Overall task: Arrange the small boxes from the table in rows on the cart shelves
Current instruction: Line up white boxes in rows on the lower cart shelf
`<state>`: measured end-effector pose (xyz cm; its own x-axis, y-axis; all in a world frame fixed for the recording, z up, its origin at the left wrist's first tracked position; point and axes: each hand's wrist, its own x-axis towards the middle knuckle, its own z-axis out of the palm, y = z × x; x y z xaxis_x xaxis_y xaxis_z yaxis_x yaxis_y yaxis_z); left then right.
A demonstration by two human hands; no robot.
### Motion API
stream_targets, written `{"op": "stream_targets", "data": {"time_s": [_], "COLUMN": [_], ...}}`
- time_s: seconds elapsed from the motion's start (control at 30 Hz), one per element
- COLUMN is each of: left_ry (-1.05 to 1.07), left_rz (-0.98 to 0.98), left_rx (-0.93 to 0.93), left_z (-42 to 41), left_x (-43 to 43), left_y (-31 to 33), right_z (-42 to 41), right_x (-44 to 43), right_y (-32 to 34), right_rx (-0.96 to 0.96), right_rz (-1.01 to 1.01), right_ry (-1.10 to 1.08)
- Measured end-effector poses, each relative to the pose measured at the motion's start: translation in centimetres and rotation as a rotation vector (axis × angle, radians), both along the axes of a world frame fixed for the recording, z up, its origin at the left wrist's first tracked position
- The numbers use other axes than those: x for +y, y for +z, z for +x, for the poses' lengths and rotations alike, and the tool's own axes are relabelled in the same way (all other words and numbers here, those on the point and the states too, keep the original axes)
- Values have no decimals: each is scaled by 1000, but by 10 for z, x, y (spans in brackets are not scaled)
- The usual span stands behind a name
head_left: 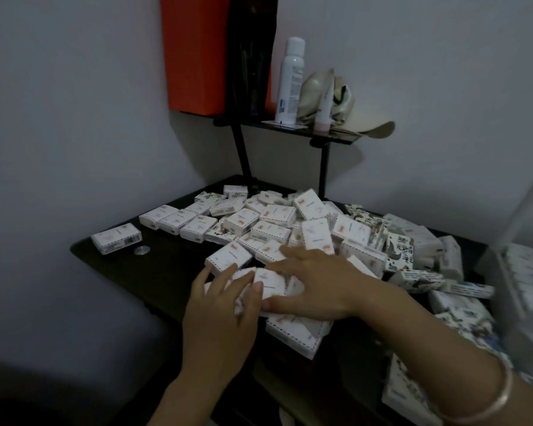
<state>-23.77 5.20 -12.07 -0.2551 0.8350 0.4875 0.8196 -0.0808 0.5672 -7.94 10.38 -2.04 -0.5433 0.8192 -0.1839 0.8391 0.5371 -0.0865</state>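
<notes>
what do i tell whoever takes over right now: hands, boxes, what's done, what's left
Left hand: fingers curled round a few small boxes at the pile's near edge.
Right hand: fingers spread flat on the pile, gripping nothing clearly.
Boxes: heaped on the dark table; a lone box sits apart at far left.
Cart: a blurred pale frame at the right edge; its contents are unreadable.
Done: cannot tell.
Left: carry the pile over and set it in rows.

- small boxes [277,219]: print blurred, unreadable; several hidden under right hand [317,284] and left hand [219,312]
- cart [511,290]: blurred; cut by right edge
- orange box [194,53]: top cut off
</notes>
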Motion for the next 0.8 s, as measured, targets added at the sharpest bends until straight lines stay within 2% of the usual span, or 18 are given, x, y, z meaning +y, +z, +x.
{"op": "stream_targets", "data": {"time_s": [0.1, 0.3, 0.4, 0.67, 0.73, 0.8], "left_ry": [-45, -107, -140, -143, -179, -208], "left_rz": [-33, -93, -91, 153, 151, 115], "left_rx": [10, 9, -3, -23, -5, 60], "left_z": [20, 47, 46, 44, 48, 52], "left_x": [-8, -20, -21, -19, -14, -7], "left_y": [1, 3, 3, 11, 18, 22], "right_z": [23, 55, 67, 93, 106, 122], "right_x": [-10, -23, -23, -21, -17, -14], "right_y": [0, -4, -6, 4, 8, 8], "right_rx": [26, 16, 153, 593, 537, 377], "right_rz": [-34, 35, 105, 279, 371, 378], "right_ry": [-39, -63, -64, -200, -267, -320]}}
